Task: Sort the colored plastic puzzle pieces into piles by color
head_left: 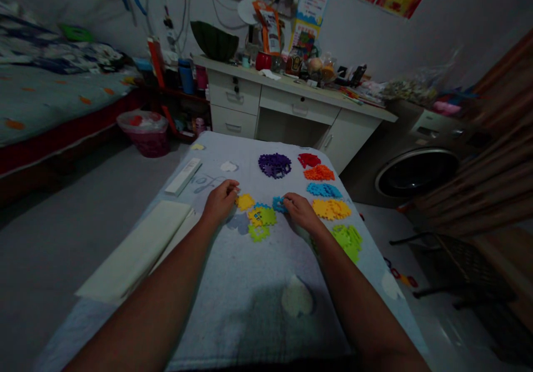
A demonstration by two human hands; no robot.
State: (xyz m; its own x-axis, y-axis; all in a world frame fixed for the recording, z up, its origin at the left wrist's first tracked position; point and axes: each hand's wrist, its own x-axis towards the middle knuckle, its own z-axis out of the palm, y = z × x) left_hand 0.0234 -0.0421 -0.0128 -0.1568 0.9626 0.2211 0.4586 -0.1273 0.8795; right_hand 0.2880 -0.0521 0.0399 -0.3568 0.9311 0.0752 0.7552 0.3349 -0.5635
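My right hand pinches a blue plastic interlocking tile by its right edge, just above the cloth. My left hand has its fingers curled together, thumb and fingertips at the left edge of a yellow interlocking tile; the exact grip is too small to make out fully. Between the hands lies a small joined cluster with a yellow window tile, a green tile and some blue behind. A green square-holed tile sits at the cluster's near side.
Sorted tile piles stand beyond and to the right: purple, red, orange, blue, yellow and green. At left lie a long white box and a pale flat packet. A desk stands behind the cloth-covered table.
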